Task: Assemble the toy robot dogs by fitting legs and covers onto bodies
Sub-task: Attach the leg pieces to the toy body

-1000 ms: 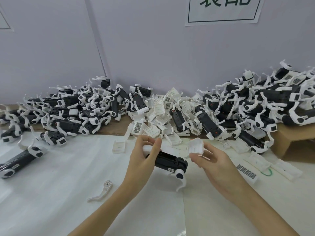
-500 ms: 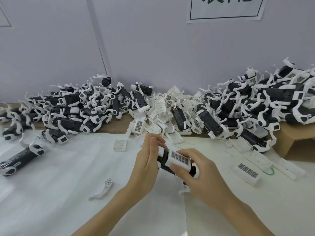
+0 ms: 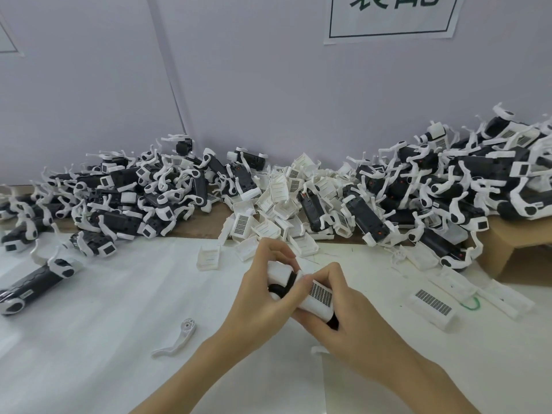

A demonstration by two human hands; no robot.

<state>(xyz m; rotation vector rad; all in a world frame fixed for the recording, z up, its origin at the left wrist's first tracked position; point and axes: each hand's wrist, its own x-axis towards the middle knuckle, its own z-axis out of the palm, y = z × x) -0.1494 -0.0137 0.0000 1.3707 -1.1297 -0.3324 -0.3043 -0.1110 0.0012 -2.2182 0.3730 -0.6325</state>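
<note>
Both hands meet over the white sheet-covered table [image 3: 89,339], holding one black plastic toy dog body [image 3: 282,289] between them just above the surface. The left hand [image 3: 263,300] curls its fingers round the body's near-left end, thumb and forefinger arched over a white end piece. The right hand [image 3: 343,309] grips a white rectangular plastic cover with a dark grille patch [image 3: 319,295], its thumb and fingers wrapped round it and pressing it against the top of the body; whether the cover is fully seated cannot be told. A white leg tip [image 3: 316,350] shows below the right wrist. A loose white curved plastic leg [image 3: 177,339] lies on the sheet to the left of the forearms, well apart from them. A second white grille cover [image 3: 433,306] rests on the table to the right. Along the lilac wall runs a pile of black-and-white dog bodies with legs [image 3: 134,198], a heap of white covers [image 3: 280,201] in the middle, and another pile of dogs [image 3: 448,180] on the right.
</note>
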